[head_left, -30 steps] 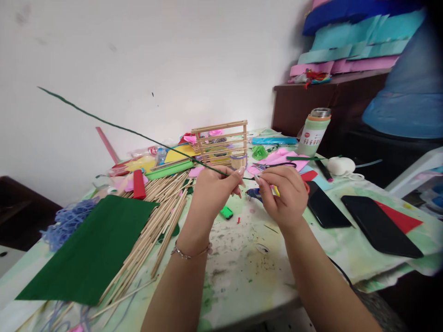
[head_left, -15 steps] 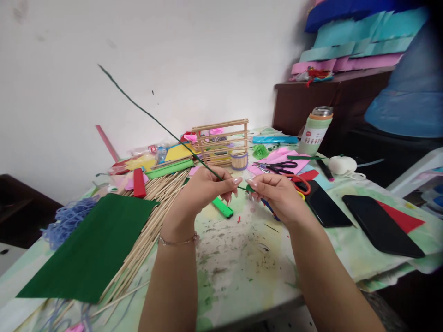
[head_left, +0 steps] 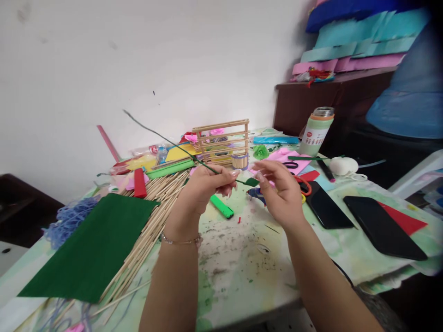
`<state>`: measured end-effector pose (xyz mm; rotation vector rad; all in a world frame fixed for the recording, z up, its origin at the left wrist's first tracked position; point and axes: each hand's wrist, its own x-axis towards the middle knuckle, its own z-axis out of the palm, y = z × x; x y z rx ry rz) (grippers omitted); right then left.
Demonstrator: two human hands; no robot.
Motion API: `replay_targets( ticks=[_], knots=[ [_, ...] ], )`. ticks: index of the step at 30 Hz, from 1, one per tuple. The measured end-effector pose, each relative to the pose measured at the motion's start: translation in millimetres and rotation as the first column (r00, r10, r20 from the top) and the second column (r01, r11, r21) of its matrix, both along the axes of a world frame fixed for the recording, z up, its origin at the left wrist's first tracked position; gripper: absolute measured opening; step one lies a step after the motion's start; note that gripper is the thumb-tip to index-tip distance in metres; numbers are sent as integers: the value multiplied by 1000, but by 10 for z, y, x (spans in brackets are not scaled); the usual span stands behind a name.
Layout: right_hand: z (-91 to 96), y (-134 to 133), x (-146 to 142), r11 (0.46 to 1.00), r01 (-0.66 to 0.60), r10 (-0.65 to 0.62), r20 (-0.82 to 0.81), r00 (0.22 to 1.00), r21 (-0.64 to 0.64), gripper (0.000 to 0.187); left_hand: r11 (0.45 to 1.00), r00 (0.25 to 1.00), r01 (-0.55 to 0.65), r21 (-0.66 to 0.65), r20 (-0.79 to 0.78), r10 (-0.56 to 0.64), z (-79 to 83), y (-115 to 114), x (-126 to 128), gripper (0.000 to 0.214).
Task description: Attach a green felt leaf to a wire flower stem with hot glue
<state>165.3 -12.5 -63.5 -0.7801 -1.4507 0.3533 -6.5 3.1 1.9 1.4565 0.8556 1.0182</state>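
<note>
My left hand (head_left: 207, 186) pinches a thin green-wrapped wire stem (head_left: 166, 138) between thumb and fingers. The stem runs up and left, its long end free in the air. A small green leaf (head_left: 252, 182) sits at the short end, just right of my left fingertips. Beside that leaf is my right hand (head_left: 282, 193), thumb and fingers apart; the thumb tip is at or very near the leaf's end. Under my right hand lies a partly hidden blue tool (head_left: 256, 196). A bright green utility knife (head_left: 222, 206) rests on the table below my left fingers.
Thin wooden sticks (head_left: 148, 226) and a dark green sheet (head_left: 90, 249) cover the left side, by blue yarn (head_left: 71, 219). A small stick rack (head_left: 221, 124) stands behind. To the right are orange-handled scissors (head_left: 304, 185), two phones (head_left: 328, 205) and a bottle (head_left: 315, 131).
My right fingers have come off the stem's end and spread, exposing the leaf. The stem's long free end has swung lower and to the right. My left hand keeps its pinch.
</note>
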Motion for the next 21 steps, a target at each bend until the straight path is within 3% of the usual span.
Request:
replay_targets(
  ticks=[2,5,7,9,14,18,21],
  knots=[
    [-14,7,3,963,134,-166,124,978,234,38,997,997,-68,-22,41,69,-8,13,15,23],
    [-22,-1,-8,813,266,-419,203,885,518,50,990,989,-117,-82,76,123,-18,24,38,22],
    [-26,-8,-21,708,318,-557,222,800,630,46,988,991,-99,-117,75,109,-22,24,56,22],
    [-29,-7,-24,679,334,-609,247,754,654,38,988,995,-65,-138,61,74,-25,21,76,22],
    [-24,14,12,710,312,-554,227,801,631,21,993,999,-38,-109,19,41,-37,13,114,25],
    [0,12,-9,841,234,-392,251,885,488,10,997,997,-71,18,2,71,-28,-14,112,26],
    [9,-14,-63,966,132,-169,159,973,223,12,986,992,-119,116,-29,123,-14,-41,103,28]
  ],
)
